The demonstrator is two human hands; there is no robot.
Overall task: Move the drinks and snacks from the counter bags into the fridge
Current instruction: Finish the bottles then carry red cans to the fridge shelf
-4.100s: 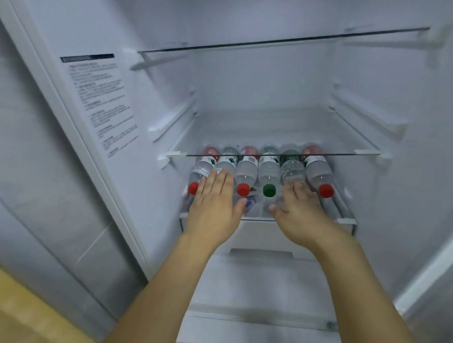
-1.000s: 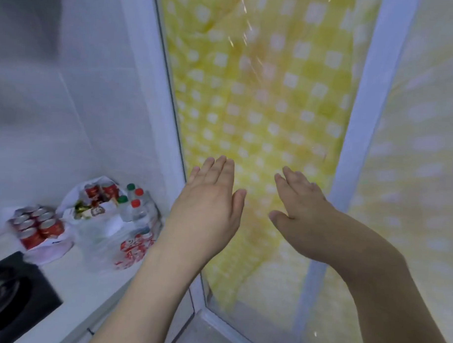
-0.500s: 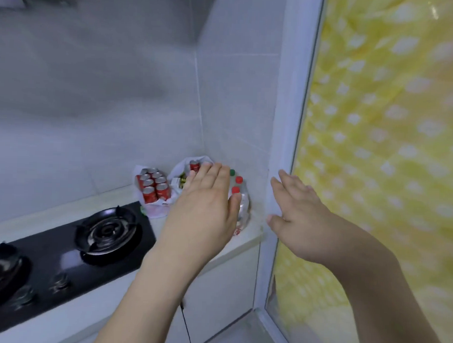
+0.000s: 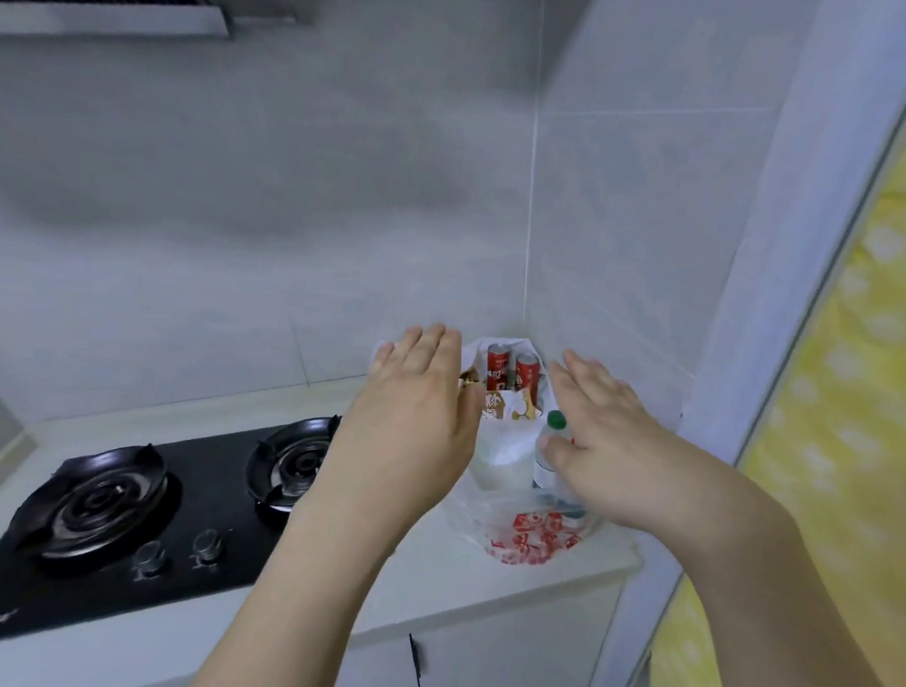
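Two hands reach, fingers straight and empty, over a bag (image 4: 517, 505) in the tabletop (image 4: 509, 587) corner. The left hand (image 4: 418, 403) hovers at the bag's 10 o'clock; the right hand (image 4: 601, 441) covers its 3 o'clock side, thumb close to a green-capped bottle (image 4: 554, 439), contact unclear. Two red cans (image 4: 511, 371) stand at the bag's 12 o'clock, snack packs (image 4: 505, 404) just before them. Doing this step well probably means closing the right hand round the bottle's body, not its cap, and lifting straight up so the thin plastic does not drag; the left hand could pin the bag's rim. A stove (image 4: 127, 501) lies at 9 o'clock, well apart.
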